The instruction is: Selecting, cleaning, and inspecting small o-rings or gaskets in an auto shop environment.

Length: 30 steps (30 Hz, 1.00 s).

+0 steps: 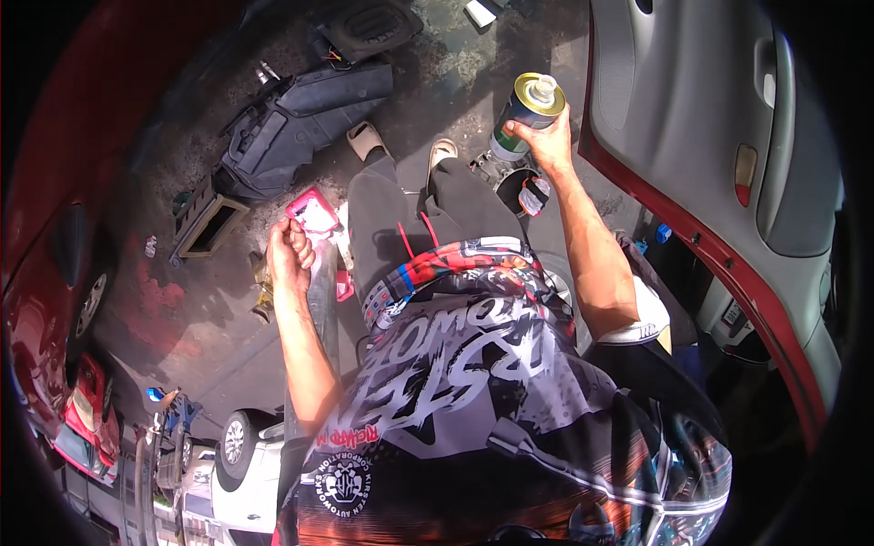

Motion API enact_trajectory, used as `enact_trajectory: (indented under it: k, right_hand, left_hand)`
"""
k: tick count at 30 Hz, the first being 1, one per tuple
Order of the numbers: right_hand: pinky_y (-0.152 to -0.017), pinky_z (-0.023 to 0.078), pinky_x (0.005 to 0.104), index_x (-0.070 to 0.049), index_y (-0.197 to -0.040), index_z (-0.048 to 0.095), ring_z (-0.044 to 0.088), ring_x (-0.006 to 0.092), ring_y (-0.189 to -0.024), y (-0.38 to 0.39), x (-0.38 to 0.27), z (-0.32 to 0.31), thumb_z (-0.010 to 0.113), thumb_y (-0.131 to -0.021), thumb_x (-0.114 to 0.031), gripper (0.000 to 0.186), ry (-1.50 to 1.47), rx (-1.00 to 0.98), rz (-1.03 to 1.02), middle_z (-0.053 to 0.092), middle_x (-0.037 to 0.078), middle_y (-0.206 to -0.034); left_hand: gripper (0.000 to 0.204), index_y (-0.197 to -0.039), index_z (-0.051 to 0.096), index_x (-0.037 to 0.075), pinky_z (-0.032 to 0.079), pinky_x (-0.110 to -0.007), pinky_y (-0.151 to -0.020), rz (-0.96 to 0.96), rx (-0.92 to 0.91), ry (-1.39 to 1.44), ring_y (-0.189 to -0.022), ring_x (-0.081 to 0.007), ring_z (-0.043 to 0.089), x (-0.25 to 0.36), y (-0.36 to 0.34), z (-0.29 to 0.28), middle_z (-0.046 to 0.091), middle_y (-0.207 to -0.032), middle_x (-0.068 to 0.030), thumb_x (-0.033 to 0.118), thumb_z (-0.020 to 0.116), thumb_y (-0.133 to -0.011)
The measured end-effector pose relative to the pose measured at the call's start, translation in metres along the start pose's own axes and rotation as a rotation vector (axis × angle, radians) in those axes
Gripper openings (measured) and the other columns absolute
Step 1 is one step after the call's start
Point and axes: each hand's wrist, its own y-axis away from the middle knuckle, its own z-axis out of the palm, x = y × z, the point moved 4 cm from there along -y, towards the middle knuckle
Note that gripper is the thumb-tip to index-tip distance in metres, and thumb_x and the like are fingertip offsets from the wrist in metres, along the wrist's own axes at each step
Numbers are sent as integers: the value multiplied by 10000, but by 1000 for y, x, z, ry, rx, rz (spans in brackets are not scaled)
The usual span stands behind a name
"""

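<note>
My right hand point(549, 144) is wrapped round a metal can point(526, 114) with a gold top and a pale spout, its body dark blue and green. The can leans a little, held out past my knees. On the other side my left hand point(289, 255) is closed, fingers curled in towards the palm; whatever they may hold is hidden. Just beyond that hand lies a pink-red tray-like thing point(314, 207) with whitish contents, and I cannot tell whether the two touch.
An open red car door point(692, 109) with grey lining stands close to my right arm. Ahead on the floor lie a black plastic housing point(300, 114) and a box-shaped frame point(211, 227). A dark round container point(519, 187) sits below the can. A red car point(55, 255) stands at the left.
</note>
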Motion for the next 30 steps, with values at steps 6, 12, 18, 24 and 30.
enact_trajectory:
  k: [6, 12, 18, 24, 30]
  right_hand:
    - [-987, 453, 379, -81, -1313, 353, 576, 263, -1134, -30, 99, 37, 892, -547, -284, 958, 71, -61, 97, 598, 145, -1206]
    - [-971, 461, 375, -47, -1290, 376, 578, 248, -1120, -59, 161, 81, 897, -553, -260, 927, 134, -129, 40, 592, 145, -1199]
    - [-962, 469, 371, -36, -1291, 372, 586, 251, -1114, -60, 211, 128, 895, -559, -304, 938, 218, -203, 59, 600, 160, -1185]
    - [-982, 443, 390, -39, -1296, 375, 565, 289, -1146, -55, 262, 194, 895, -542, -241, 939, 214, -209, -1, 580, 166, -1218]
    - [-980, 450, 389, -47, -1287, 359, 569, 274, -1132, -78, 296, 253, 899, -561, -220, 922, 86, -129, -183, 583, 150, -1196]
  left_hand:
    - [267, -769, 490, 116, 194, -228, -349, -128, 168, -105, -388, -75, 246, -52, 21, -21, 310, -518, 36, 306, 466, -955]
    - [255, -759, 484, 122, 208, -231, -359, -221, 131, -78, -405, -81, 256, -97, -5, -8, 311, -532, 33, 310, 501, -930]
    - [302, -745, 458, 106, 205, -230, -385, -288, 18, -158, -430, -79, 248, -118, -51, 22, 304, -548, 29, 319, 480, -959]
    - [301, -752, 477, 96, 195, -218, -376, -218, -152, -278, -421, -57, 244, -157, -153, 27, 316, -537, 48, 312, 473, -962]
    - [310, -754, 484, 77, 200, -212, -372, -163, -344, -160, -422, -49, 239, -166, -269, 45, 277, -528, 58, 285, 445, -980]
